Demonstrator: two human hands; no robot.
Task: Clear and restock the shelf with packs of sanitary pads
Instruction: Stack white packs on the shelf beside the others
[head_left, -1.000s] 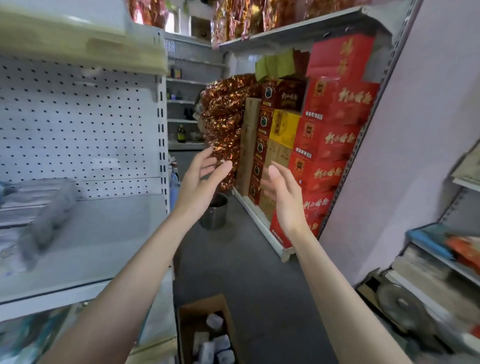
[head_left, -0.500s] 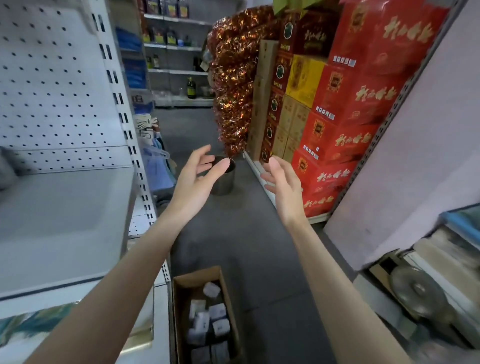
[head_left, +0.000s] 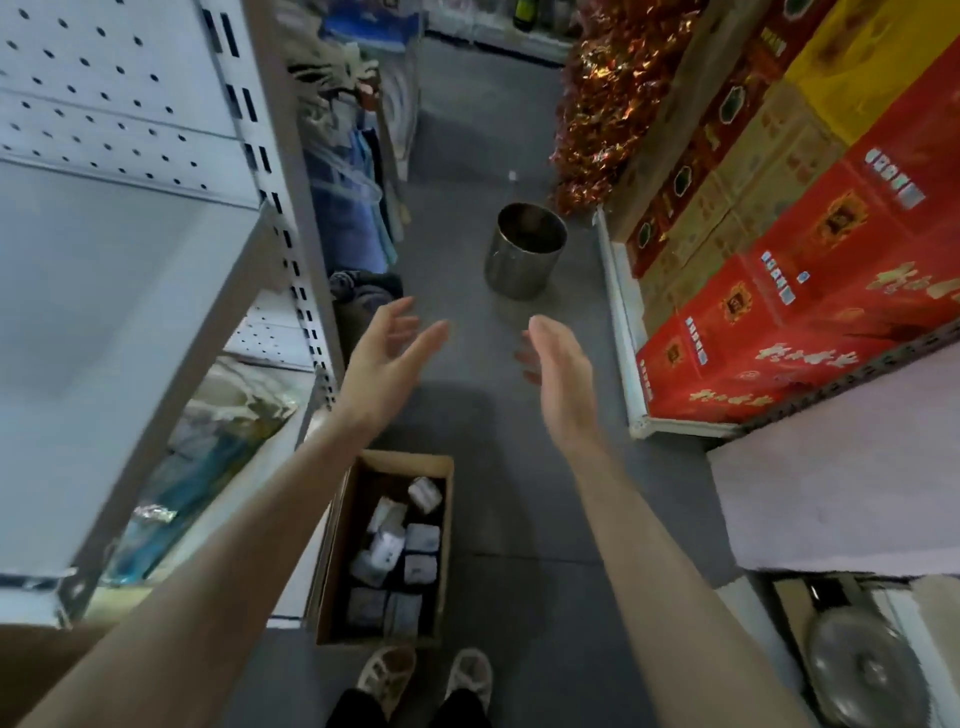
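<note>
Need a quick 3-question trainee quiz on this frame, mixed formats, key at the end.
1. True or false: the left hand and the right hand each hold a pack.
2. The cardboard box of packs stands: A on a trolley; B on the floor; C on a chair.
3. Fill in: the metal bucket stands ___, with its open mouth up.
Key: 1 false (both hands are open and hold nothing); 2 B; 3 upright.
</note>
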